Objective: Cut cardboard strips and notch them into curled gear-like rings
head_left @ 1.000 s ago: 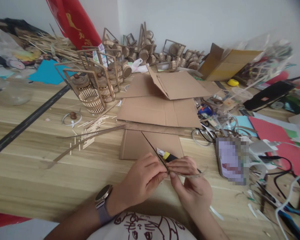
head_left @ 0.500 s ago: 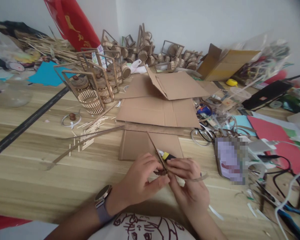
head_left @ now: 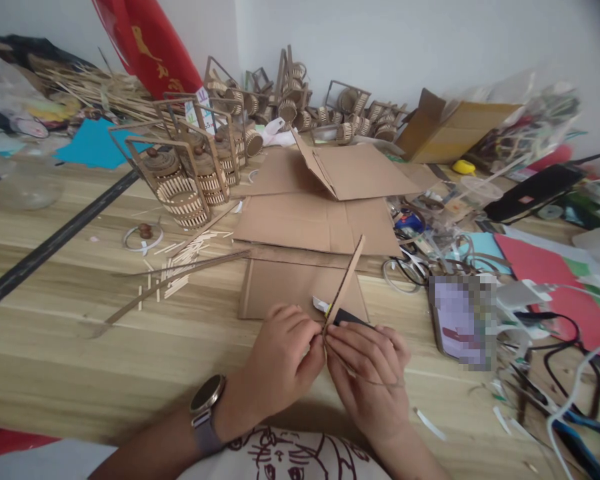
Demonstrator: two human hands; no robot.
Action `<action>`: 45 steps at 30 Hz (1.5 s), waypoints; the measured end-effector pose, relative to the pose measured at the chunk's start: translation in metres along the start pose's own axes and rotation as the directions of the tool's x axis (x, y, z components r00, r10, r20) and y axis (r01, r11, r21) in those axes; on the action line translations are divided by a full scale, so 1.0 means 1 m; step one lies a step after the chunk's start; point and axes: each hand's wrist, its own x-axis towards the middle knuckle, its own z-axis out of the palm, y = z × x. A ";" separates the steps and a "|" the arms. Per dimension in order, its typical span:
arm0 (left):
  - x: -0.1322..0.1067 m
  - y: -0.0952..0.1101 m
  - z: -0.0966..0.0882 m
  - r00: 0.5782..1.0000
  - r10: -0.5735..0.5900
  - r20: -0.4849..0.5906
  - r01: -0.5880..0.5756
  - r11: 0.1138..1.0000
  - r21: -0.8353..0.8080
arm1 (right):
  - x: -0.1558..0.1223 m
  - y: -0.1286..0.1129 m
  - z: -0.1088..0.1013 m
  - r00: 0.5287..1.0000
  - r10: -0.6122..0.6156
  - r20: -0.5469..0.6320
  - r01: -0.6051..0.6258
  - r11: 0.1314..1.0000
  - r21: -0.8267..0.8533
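Observation:
A narrow brown cardboard strip (head_left: 347,277) stands up from between my fingers, its free end pointing up and to the right. My left hand (head_left: 287,347), a watch (head_left: 209,395) on its wrist, pinches the lower end of this strip. Fingers closed, my right hand (head_left: 373,370) grips it from the other side; a thin tail of strip curves along the palm. The part between the fingertips is mostly hidden. Just behind the hands, a utility knife (head_left: 350,318) with a black handle and exposed blade lies on a cardboard piece (head_left: 275,287).
Flat cardboard sheets (head_left: 300,220) lie ahead. Small wooden-slat baskets (head_left: 185,200) with tall handles stand at left, near loose sticks (head_left: 177,280) and long brown strips (head_left: 130,310). To the right are a phone (head_left: 455,320), cables and blue-handled pliers (head_left: 580,440).
The strip's free end has swung from leaning left to leaning right. My fingers have closed in around its lower end, and my right hand has shifted slightly left.

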 end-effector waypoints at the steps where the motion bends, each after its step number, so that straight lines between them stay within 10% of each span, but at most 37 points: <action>1: -0.001 0.000 0.001 1.000 0.001 -0.003 -0.001 1.000 0.008 | 0.000 0.000 0.000 1.000 0.004 0.004 -0.004 1.000 -0.001; 20: -0.001 0.001 -0.002 0.999 0.039 0.003 -0.039 0.990 -0.135 | -0.007 0.008 0.011 0.974 0.222 0.034 -0.216 0.883 0.417; 45: -0.001 0.001 0.001 0.997 0.061 -0.041 -0.062 0.997 -0.036 | -0.002 0.003 0.005 0.998 0.064 -0.017 -0.062 0.991 0.122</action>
